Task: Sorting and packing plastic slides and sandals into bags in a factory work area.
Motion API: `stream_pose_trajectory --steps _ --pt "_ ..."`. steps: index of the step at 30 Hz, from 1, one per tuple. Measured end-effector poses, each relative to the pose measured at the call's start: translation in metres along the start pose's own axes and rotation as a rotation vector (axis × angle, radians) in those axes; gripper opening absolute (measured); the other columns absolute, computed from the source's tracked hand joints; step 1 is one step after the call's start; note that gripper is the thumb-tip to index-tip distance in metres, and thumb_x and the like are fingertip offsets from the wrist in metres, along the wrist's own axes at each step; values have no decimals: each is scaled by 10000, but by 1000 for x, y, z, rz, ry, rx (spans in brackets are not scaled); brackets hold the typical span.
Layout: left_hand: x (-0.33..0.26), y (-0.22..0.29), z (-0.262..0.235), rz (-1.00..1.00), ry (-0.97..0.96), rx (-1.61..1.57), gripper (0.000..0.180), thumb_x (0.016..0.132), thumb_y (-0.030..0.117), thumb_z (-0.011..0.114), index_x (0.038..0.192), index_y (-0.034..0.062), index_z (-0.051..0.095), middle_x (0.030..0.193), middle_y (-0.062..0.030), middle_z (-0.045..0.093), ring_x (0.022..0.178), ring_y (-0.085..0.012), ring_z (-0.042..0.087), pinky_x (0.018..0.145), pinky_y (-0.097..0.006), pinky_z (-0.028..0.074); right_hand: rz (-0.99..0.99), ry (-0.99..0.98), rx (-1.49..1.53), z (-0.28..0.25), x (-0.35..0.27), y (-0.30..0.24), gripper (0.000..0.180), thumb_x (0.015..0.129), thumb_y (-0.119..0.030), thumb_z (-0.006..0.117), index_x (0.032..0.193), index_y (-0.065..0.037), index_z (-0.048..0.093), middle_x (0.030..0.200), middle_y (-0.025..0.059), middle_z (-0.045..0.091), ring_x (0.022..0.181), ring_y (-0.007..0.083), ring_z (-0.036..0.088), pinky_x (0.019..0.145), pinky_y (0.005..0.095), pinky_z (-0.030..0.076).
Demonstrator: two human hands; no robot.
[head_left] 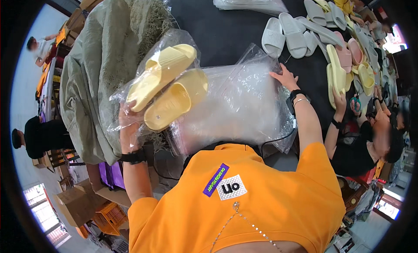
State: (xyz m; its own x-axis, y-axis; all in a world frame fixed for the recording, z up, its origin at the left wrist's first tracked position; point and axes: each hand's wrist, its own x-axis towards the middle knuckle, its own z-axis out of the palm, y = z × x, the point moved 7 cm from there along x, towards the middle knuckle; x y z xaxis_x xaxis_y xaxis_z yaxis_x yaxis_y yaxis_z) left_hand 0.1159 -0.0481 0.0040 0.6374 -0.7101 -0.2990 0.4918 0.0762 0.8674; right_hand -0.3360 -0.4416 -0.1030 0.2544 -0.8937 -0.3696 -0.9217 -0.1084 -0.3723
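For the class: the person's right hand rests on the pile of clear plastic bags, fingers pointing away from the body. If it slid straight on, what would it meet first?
Probably bare dark table past the bags, then the grey slippers; the right hand aims roughly there, though depth is unclear.

Wearer in a bright orange short-sleeved shirt; on the chest a slanted purple rectangular label and, just beside it, a white patch with dark lettering, and below them a thin silver bead chain hanging down the front. Left hand (129, 124): forearm bare, black strap with a small black unit at the wrist. Right hand (285, 77): bare forearm, black watch-like band plus a thin pale bracelet at the wrist, a black cable trailing from there back toward the body
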Motion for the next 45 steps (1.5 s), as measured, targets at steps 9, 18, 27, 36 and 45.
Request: stream_pose_trajectory --steps 9,18,27,36,45 --pt "-26 63 -9 201 142 77 373 827 167 540 1139 -33 497 1072 -159 587 962 -253 588 834 -361 486 -372 82 277 4 19 -48 395 705 -352 699 937 -43 617 721 54 579 659 162 532 607 278 423" --pt "-40 106 3 544 123 457 355 770 5 609 1106 -46 506 940 -130 617 800 -180 605 726 -291 505 -631 -30 -161 95 -25 -210 389 709 -410 605 982 -132 605 950 105 610 949 242 564 833 463 367" --pt "-64 -1 16 -80 109 -89 381 821 107 532 1169 -30 458 1168 -163 525 1058 -256 533 894 -375 467 -813 376 -224 103 -73 -216 545 755 -320 631 1240 -137 464 1382 131 278 1310 305 191 1038 586 87" --pt "-55 -51 -19 -199 109 -195 391 797 37 498 1169 -70 443 1164 -188 532 1023 -302 559 881 -385 470 -328 246 -243 47 -160 -86 722 705 -413 670 1333 -195 389 1452 150 144 1341 361 97 976 678 87" --pt "-70 -36 25 265 -123 431 310 757 86 642 1038 54 518 1107 -146 539 975 -237 566 810 -341 490 -213 83 -65 80 -187 -22 829 667 -519 673 1361 -204 347 1465 170 81 1352 361 22 974 678 64"
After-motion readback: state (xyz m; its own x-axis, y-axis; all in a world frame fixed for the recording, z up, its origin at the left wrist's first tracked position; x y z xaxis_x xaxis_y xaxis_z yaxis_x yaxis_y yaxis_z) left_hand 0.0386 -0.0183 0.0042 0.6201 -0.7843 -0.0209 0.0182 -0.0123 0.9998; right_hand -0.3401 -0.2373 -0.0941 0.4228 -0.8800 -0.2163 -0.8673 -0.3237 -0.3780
